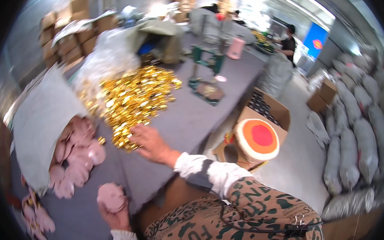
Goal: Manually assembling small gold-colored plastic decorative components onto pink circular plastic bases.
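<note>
My left hand (117, 218), low at the table's near edge, is closed around a pink rounded plastic piece (112, 197). My right hand (153, 145) reaches across the table to the near edge of a heap of shiny gold pieces (142, 94). Its fingers are spread and touch the heap; no piece shows clearly in them. Left of the heap, a grey-white woven sack (47, 129) lies on its side, with more pink rounded pieces (78, 166) spilling from its mouth. Several pink and gold pieces (37, 219) lie at the far left edge.
Beyond the heap, a green hand-press tool (207, 75) and a pink container (236, 48) stand on the grey-covered table (179, 134). A round stool with an orange top (258, 138) and a cardboard box (284, 118) stand right. Full sacks (360, 145) line the floor; another person (288, 46) stands far off.
</note>
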{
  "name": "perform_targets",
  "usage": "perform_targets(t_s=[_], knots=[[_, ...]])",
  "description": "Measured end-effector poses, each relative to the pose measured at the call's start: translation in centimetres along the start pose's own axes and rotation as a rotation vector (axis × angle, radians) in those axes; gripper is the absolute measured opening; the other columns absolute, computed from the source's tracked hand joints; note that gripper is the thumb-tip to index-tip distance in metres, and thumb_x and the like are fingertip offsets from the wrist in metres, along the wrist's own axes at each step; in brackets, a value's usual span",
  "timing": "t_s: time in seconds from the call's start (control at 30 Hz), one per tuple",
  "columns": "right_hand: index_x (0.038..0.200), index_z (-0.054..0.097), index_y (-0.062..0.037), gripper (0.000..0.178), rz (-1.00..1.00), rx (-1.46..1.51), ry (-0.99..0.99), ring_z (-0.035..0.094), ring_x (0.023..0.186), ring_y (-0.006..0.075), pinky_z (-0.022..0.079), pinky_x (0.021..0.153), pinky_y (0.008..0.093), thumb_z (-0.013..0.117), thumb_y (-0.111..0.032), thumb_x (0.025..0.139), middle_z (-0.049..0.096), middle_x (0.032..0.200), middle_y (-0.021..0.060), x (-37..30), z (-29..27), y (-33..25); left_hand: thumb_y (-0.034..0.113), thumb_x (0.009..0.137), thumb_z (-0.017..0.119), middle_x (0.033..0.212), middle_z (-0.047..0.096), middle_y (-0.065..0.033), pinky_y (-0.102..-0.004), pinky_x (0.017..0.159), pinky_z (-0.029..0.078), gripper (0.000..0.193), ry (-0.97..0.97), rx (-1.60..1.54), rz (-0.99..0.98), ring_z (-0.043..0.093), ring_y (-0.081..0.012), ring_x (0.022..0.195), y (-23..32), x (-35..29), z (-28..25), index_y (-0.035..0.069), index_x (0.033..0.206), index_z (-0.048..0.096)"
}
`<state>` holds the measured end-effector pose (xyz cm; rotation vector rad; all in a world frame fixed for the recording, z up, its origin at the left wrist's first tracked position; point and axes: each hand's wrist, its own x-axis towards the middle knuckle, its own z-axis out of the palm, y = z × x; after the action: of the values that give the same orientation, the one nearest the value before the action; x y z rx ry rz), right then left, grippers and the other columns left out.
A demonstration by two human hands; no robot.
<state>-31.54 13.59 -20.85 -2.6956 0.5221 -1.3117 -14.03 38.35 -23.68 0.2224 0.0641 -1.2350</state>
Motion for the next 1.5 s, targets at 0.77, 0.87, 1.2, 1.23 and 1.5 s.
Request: perform_targets(t_s=[0.77, 0.87, 1.2, 1.23, 1.5], knots=[[0.104, 0.07, -0.0059, 0.029, 0.287, 0.417, -1.439, 0.065, 0.1, 0.0375, 0.05, 0.088, 0.0449, 0.048, -0.019, 0.09, 0.068, 0.106, 0.0191, -29.4, 13.4, -2.1, 0.028, 0.088, 0.067, 0.145, 0.038, -0.0199, -0.0507, 0.095, 0.046, 0.068, -0.129, 0.303, -0.023, 0.043, -0.0411, 0.126, 5.9, 2.7, 0.7, 0.009, 0.144, 0.033], [0.104, 0.07, -0.0061, 0.029, 0.381, 0.453, -1.549, 0.065, 0.1, 0.0373, 0.05, 0.088, 0.045, 0.048, -0.019, 0.09, 0.068, 0.106, 0.0189, -34.6, 13.6, -1.3, 0.029, 0.085, 0.069, 0.144, 0.037, -0.0194, -0.0502, 0.091, 0.05, 0.071, -0.075, 0.337, -0.005, 0.045, -0.0412, 0.125, 5.4, 2.1, 1.1, 0.013, 0.145, 0.033], [0.102, 0.071, -0.007, 0.029, 0.659, 0.642, -1.695, 0.065, 0.098, 0.0365, 0.05, 0.087, 0.0453, 0.048, -0.02, 0.09, 0.068, 0.105, 0.0184, -38.1, 15.0, -0.2, 0.034, 0.078, 0.077, 0.134, 0.038, -0.0172, -0.0478, 0.079, 0.054, 0.075, 0.109, 0.218, -0.058, 0.046, -0.0394, 0.111, 4.6, 1.6, 2.4, 0.026, 0.139, 0.034], [0.101, 0.071, -0.0071, 0.029, 0.668, 0.655, -1.697, 0.065, 0.098, 0.0364, 0.051, 0.087, 0.0453, 0.048, -0.02, 0.09, 0.068, 0.105, 0.0183, -37.4, 15.5, 0.0, 0.034, 0.078, 0.077, 0.134, 0.038, -0.0172, -0.0478, 0.079, 0.054, 0.075, 0.132, 0.222, -0.059, 0.046, -0.0394, 0.111, 4.8, 1.9, 2.4, 0.026, 0.139, 0.034], [0.1, 0.071, -0.0078, 0.029, 0.649, 0.74, -1.678, 0.066, 0.097, 0.0358, 0.051, 0.087, 0.0455, 0.048, -0.021, 0.09, 0.069, 0.104, 0.0179, -36.0, 17.5, -0.2, 0.036, 0.078, 0.079, 0.131, 0.039, -0.0167, -0.046, 0.074, 0.054, 0.075, 0.113, 0.197, -0.083, 0.049, -0.0388, 0.108, 4.8, 2.1, 2.5, 0.026, 0.137, 0.034]])
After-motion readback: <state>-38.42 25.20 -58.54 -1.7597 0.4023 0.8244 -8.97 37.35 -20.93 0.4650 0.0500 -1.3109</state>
